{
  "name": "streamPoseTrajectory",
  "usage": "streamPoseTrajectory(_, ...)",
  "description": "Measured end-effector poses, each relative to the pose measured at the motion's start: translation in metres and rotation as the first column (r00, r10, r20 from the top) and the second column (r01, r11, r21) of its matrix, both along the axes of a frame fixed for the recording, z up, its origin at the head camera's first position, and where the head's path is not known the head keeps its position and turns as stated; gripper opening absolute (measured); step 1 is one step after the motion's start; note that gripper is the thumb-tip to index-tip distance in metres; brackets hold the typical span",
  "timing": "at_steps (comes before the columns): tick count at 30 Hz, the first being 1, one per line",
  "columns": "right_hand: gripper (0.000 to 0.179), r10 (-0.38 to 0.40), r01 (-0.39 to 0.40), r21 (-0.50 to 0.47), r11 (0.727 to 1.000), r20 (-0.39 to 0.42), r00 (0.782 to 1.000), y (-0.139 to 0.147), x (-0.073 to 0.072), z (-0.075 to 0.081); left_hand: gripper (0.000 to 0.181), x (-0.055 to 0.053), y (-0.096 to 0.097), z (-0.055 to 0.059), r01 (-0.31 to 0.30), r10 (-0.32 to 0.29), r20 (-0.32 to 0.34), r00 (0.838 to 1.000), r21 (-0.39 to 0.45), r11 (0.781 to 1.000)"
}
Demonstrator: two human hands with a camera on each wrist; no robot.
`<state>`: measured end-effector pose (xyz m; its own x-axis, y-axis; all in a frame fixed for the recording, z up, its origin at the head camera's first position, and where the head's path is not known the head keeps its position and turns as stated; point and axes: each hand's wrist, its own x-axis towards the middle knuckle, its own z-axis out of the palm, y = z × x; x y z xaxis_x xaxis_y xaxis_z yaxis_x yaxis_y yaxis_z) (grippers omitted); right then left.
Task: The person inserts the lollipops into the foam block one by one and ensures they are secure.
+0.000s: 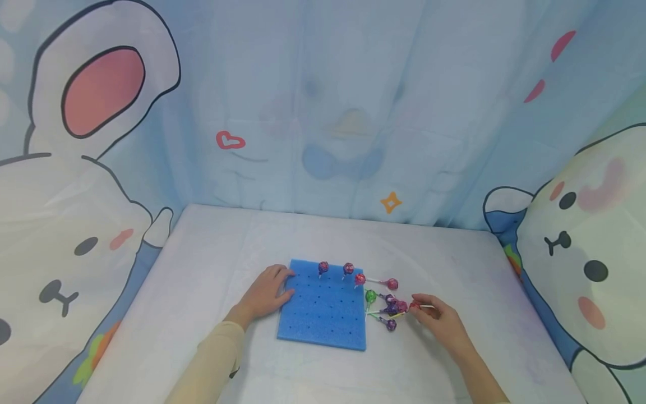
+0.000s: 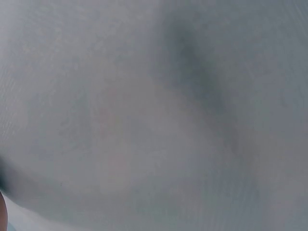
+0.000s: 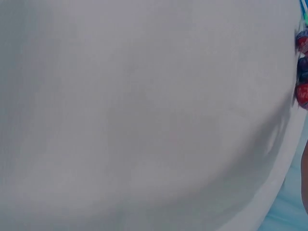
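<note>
A blue foam board (image 1: pixel 313 320) dotted with small holes lies on the white-covered table. My left hand (image 1: pixel 264 292) rests against its left edge, fingertips and thumb on the board. Three wrapped lollipops stand in its far part: one at the back (image 1: pixel 323 267), another beside it (image 1: pixel 348 269) and a red one (image 1: pixel 360 279) near the right edge. To the right of the board, my right hand (image 1: pixel 444 322) pinches a red lollipop (image 1: pixel 414 304) between thumb and fingers, its white stick pointing back into the hand. Lollipop heads (image 3: pixel 302 94) show at the right wrist view's edge.
Several loose lollipops lie beside the board's right edge, among them a green one (image 1: pixel 370 296), a purple one (image 1: pixel 391 325) and a pinkish-red one (image 1: pixel 392 284). A light blue cartoon curtain (image 1: pixel 323 112) encloses the table's back and sides. The left wrist view holds mostly blurred white cloth (image 2: pixel 120 120).
</note>
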<state>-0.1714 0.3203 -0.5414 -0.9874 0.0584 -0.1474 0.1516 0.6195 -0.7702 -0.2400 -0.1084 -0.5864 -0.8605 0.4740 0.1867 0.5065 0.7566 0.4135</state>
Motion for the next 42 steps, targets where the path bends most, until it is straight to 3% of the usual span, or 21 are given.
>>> streamPoseTrajectory(7,0.051,-0.007,-0.003,-0.128,0.992,-0.075,0.997,-0.021,0.002,0.012,0.043,0.0,0.0,-0.001,-0.007,0.007,0.008,1.0,0.004,1.0)
streamPoseTrajectory(11,0.046,0.036,-0.055,-0.184,0.981,-0.105,0.994,-0.042,0.001,0.02,0.043,0.001,0.0,-0.002,-0.012,0.012,0.013,1.0,0.005,1.0)
streamPoseTrajectory(15,0.038,0.121,-0.159,-0.276,0.948,-0.147,0.982,-0.071,-0.001,0.025,0.043,0.001,-0.001,-0.002,-0.013,0.013,0.014,1.0,0.007,1.0)
streamPoseTrajectory(19,0.035,0.205,-0.259,-0.302,0.917,-0.198,0.958,-0.101,-0.007,0.024,0.043,0.001,-0.001,-0.001,-0.016,0.016,0.016,1.0,0.001,1.0)
streamPoseTrajectory(30,0.035,0.167,-0.247,-0.475,0.844,-0.206,0.964,-0.175,-0.031,0.017,0.044,0.0,0.0,0.0,-0.014,0.015,0.019,1.0,-0.017,1.0)
streamPoseTrajectory(38,0.032,0.101,-0.177,-0.421,0.89,-0.196,0.975,-0.204,-0.041,0.004,0.044,-0.003,0.001,-0.001,-0.013,0.013,0.005,1.0,-0.019,1.0)
streamPoseTrajectory(42,0.03,0.078,-0.144,-0.412,0.899,-0.174,0.982,-0.207,-0.045,0.002,0.044,-0.003,0.001,0.001,-0.011,0.011,0.0,1.0,-0.011,1.0)
